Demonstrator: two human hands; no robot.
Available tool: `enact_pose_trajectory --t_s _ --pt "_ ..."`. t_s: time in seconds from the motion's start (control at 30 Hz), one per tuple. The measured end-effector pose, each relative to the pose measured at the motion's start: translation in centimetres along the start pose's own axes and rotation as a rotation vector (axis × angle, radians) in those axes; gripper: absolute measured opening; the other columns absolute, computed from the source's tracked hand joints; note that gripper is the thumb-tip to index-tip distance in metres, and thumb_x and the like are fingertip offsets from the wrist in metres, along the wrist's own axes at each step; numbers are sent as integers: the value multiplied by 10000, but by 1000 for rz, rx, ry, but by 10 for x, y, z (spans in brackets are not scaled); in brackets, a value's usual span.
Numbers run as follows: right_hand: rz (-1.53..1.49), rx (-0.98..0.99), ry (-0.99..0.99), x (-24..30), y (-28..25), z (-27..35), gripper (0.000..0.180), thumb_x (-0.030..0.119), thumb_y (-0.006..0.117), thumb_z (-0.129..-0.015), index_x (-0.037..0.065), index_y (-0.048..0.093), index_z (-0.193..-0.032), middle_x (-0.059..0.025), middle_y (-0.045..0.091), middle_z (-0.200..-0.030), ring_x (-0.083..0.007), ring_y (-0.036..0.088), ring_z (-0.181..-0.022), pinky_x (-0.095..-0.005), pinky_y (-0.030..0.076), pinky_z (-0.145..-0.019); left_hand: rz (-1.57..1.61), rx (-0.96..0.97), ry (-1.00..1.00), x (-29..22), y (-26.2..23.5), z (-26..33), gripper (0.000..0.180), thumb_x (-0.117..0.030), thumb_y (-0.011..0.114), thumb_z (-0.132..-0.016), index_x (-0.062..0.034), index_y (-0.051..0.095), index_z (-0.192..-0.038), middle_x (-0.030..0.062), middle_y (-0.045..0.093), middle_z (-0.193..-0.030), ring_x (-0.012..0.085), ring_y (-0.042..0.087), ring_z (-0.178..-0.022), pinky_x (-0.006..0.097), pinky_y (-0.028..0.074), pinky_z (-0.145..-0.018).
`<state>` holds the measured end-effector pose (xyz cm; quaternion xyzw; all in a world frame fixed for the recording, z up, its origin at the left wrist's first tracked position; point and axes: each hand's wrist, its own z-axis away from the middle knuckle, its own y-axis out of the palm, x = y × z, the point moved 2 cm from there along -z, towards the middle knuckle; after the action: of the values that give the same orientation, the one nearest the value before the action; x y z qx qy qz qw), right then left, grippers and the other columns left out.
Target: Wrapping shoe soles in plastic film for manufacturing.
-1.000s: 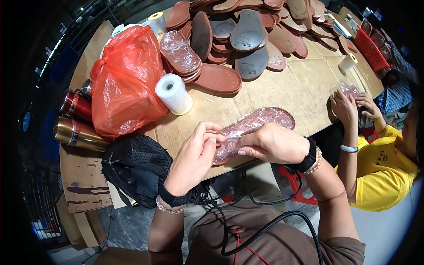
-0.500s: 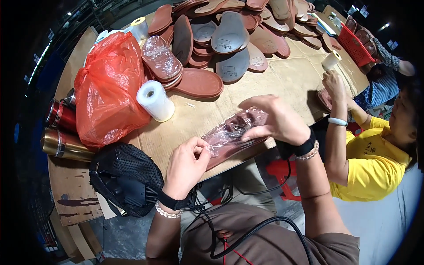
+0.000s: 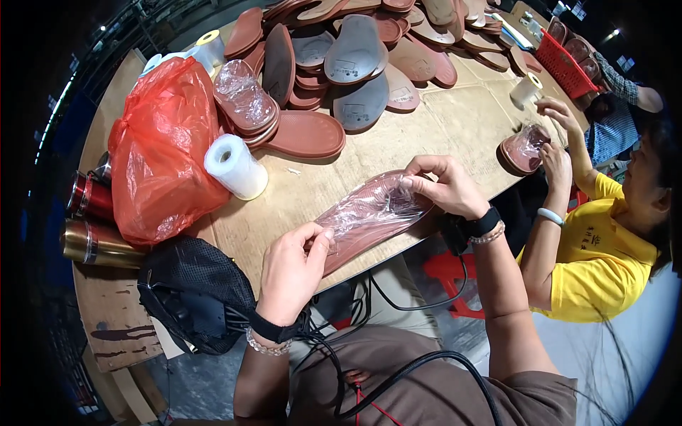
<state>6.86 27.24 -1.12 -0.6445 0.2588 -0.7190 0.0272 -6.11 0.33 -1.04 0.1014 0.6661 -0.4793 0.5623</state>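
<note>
A reddish-brown shoe sole point(image 3: 369, 240) lies at the table's near edge, with clear plastic film point(image 3: 366, 211) spread over its upper side. My left hand point(image 3: 295, 264) pinches the film at the sole's left end, thumb against forefinger. At the other end, my right hand point(image 3: 449, 186) grips the film's far right edge between thumb and fingers. The film looks wrinkled and stretched between both hands. Behind my left hand stands a roll of clear film point(image 3: 240, 170). Beyond it, a stack of soles point(image 3: 245, 103) has a film-wrapped one on top.
Many soles point(image 3: 355, 53) are heaped at the back. A red plastic bag point(image 3: 163, 156), metal flasks point(image 3: 99, 243) and a black mesh bag point(image 3: 195, 291) crowd the left. On the right, a co-worker in yellow point(image 3: 590, 259) handles a filmed sole point(image 3: 526, 150) near another film roll point(image 3: 526, 91).
My right hand has closed from a spread, arched pose onto the film's edge. The film lies flatter along the sole. The co-worker's hands have moved apart, showing their sole.
</note>
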Motion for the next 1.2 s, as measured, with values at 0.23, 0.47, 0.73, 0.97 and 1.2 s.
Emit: enact_pose_trajectory --t_s 0.23,0.47,0.73,0.97,1.2 --pt "208 -220 -96 -7 10 -7 227 185 671 -1036 -1 644 -908 -17 606 -664 -76 579 -593 -276 474 -541 -158 -79 -13 -7 5 -6 341 -275 592 -1014 -16 725 -837 216 663 -700 388 691 -682 471 514 -647" --pt "495 -376 -158 -5 14 -10 195 121 800 -866 5 644 -854 -148 670 -719 -284 669 -648 -361 528 -606 -448 -229 -75 -10 18 -12 355 -309 720 -892 -8 679 -709 181 662 -639 351 701 -638 434 530 -627" --pt "741 -335 -31 -30 19 -28 462 299 841 -803 -30 591 -1010 -270 655 -979 -429 664 -965 -481 550 -868 -484 -229 -59 -10 13 -6 335 -206 829 -853 -41 569 -983 174 635 -978 405 651 -878 500 498 -776" --pt "666 -344 56 -24 -5 -23 631 510 887 -744 -46 656 -934 -278 701 -881 -432 700 -885 -489 563 -831 -342 -132 -191 -10 7 -8 282 -205 799 -884 -11 617 -975 181 615 -944 382 631 -898 476 482 -798" --pt "712 -201 -32 -36 7 -28 646 533 718 -933 -74 533 -1058 -316 659 -994 -492 670 -946 -509 548 -863 -647 142 285 -46 42 27 867 -262 754 -908 19 312 -1599 291 261 -1663 475 207 -1556 598 161 -1260"
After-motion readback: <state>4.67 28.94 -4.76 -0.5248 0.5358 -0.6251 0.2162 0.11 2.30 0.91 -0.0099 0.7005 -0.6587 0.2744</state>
